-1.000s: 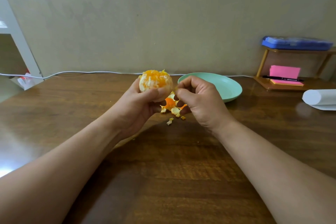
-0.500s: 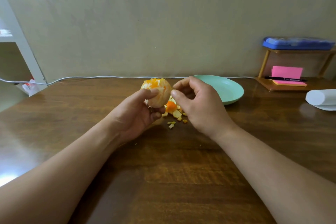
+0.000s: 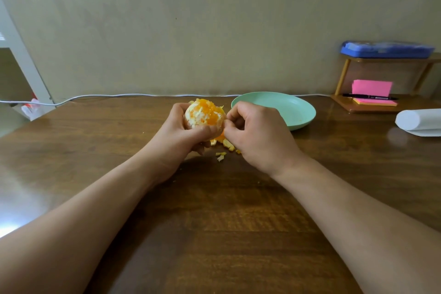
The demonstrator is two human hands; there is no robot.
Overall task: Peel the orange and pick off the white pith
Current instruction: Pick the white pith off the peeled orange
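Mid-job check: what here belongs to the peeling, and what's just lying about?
Job: orange, held in left hand; right hand picking at it; peel scraps on the table.
Lying about: green plate, pink notes, black pen, blue case, white roll, cable.

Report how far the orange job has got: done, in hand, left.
Done: the rind is off the visible top of the round peeled orange; torn orange peel scraps lie on the brown wooden table. In hand: the left hand grips the fruit; the right hand pinches at its right side. Left: white pith patches cover much of the flesh; the underside is hidden.
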